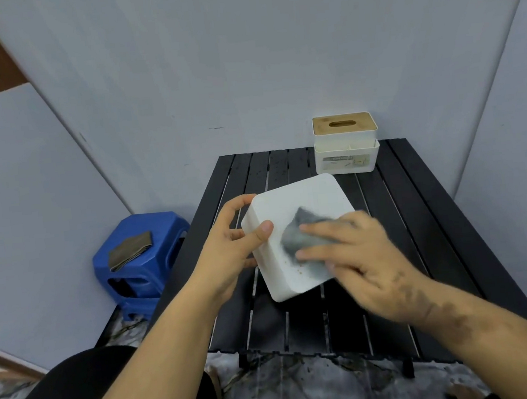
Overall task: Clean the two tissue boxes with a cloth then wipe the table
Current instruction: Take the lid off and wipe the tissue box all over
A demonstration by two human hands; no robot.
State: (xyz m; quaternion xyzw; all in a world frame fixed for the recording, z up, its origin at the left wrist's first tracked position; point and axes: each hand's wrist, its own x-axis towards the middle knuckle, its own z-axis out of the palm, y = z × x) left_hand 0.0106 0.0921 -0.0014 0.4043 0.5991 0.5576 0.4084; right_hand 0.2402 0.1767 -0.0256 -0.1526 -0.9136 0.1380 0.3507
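A plain white tissue box (291,201) is tilted up above the black slatted table (418,216), its broad white face turned toward me. My left hand (231,244) grips its left edge, thumb on the face and fingers behind. My right hand (358,261) presses a grey cloth (300,231) flat against that face with straight fingers; the hand is motion-blurred. Small brown specks dot the face near its lower edge. A second white tissue box (346,143) with a wooden slotted lid stands at the table's far right edge.
A blue plastic stool (139,256) stands left of the table with a folded brownish cloth (130,250) on top. Grey walls close in behind and on both sides. My dark-clad knee (81,397) is at the lower left, over a marbled floor.
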